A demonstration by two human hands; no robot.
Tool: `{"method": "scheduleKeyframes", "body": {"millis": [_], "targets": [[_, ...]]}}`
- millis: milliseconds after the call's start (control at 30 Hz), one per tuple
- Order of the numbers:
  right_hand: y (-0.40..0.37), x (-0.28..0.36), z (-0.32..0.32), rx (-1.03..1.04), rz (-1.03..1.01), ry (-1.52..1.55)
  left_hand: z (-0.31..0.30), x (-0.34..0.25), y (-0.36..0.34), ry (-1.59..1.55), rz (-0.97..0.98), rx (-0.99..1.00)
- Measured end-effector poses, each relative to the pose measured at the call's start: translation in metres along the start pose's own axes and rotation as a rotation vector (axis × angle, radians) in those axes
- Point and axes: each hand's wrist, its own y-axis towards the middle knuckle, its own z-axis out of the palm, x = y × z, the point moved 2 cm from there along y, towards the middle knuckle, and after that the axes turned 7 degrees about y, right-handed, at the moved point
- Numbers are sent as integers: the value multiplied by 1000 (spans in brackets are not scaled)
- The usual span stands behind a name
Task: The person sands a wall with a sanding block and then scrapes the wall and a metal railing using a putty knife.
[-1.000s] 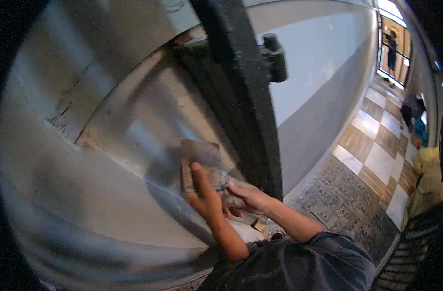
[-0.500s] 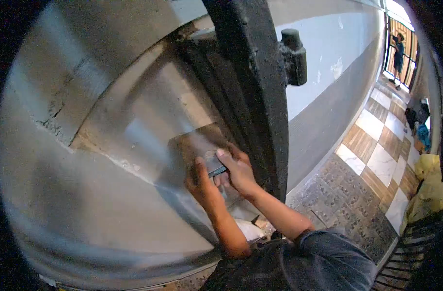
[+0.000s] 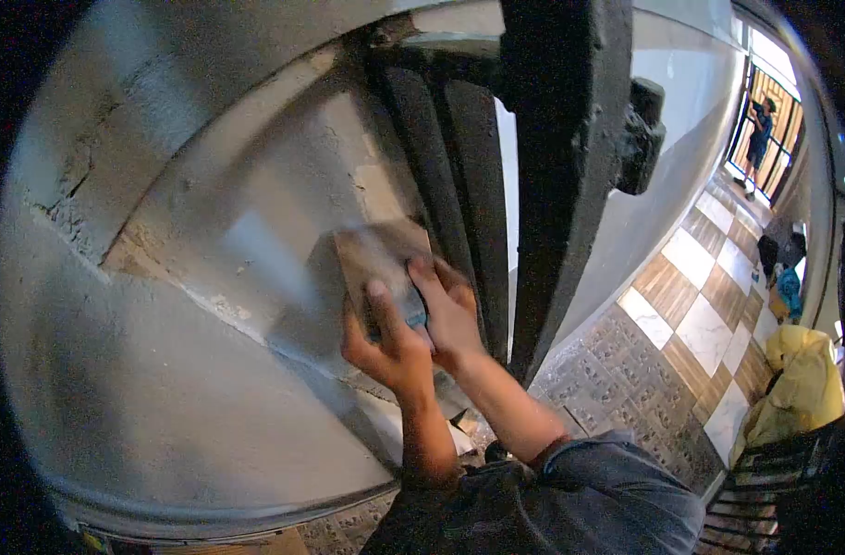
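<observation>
Both hands grip a flat, greyish-brown rectangular plate (image 3: pixel 376 252), which is blurred and held in front of the grey plastered wall (image 3: pixel 284 213). My left hand (image 3: pixel 390 347) is on its lower left side, thumb on the face. At the lower right side my right hand (image 3: pixel 448 314) closes round it, thumb also on the face. A small bluish part shows between the hands; its shape is unclear. Just right of the hands stand dark metal bars (image 3: pixel 459 176).
A thick dark metal post (image 3: pixel 566 176) rises close on the right. Beyond lie patterned floor tiles (image 3: pixel 695 287) and a yellow sheet or bag (image 3: pixel 797 379). Another person (image 3: pixel 761 139) stands by a barred gate (image 3: pixel 781 97) far off at the upper right.
The plate is now tilted more upright and shows more of its face, with both hands still on it. The view has shifted, so the metal post appears further right.
</observation>
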Motion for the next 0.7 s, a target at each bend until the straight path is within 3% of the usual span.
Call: {"method": "scheduleKeyframes", "body": {"millis": [100, 133, 267, 367, 433, 600, 700], "targets": [[0, -12, -3, -6, 69, 103, 6, 2, 1, 50, 118, -19], [6, -11, -1, 25, -12, 94, 7, 3, 2, 7, 135, -30], [9, -13, 7, -48, 52, 142, 4, 4, 13, -15, 86, 25], [-2, -3, 1, -10, -65, 84, 1, -2, -1, 70, 179, -1], [-7, 22, 10, 64, -92, 200, 5, -7, 0, 0, 101, 16], [-10, 12, 0, -25, -63, 97, 2, -14, -10, 33, 128, 3], [-6, 11, 9, -83, -152, 134, 1, -14, -3, 31, 123, 27]]}}
